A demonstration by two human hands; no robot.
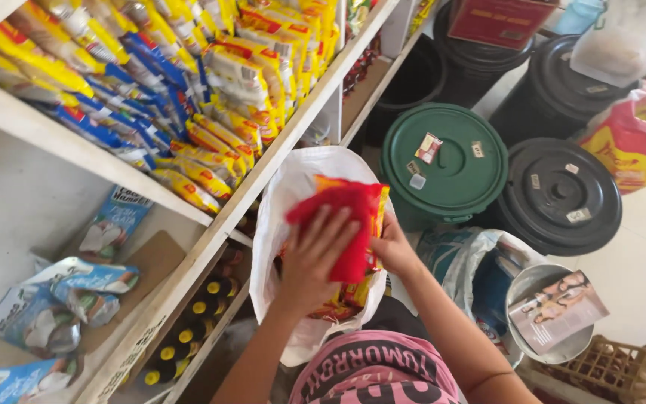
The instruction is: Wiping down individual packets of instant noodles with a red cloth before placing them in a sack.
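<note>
Leftmost, glossy yellow and blue foil packets (151,90) crowd the white wooden shelf (188,206). At centre, the left hand (315,258) spreads over crinkly red and yellow plastic packets (345,217), the right hand (394,247) gripping them above a white sack (282,224). Right: round green plastic lid (450,161).

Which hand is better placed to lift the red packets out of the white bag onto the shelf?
Probably the left hand: it lies flat on the red packets and is nearer the shelf. The right hand grips them at the far side, by the white bag.
</note>
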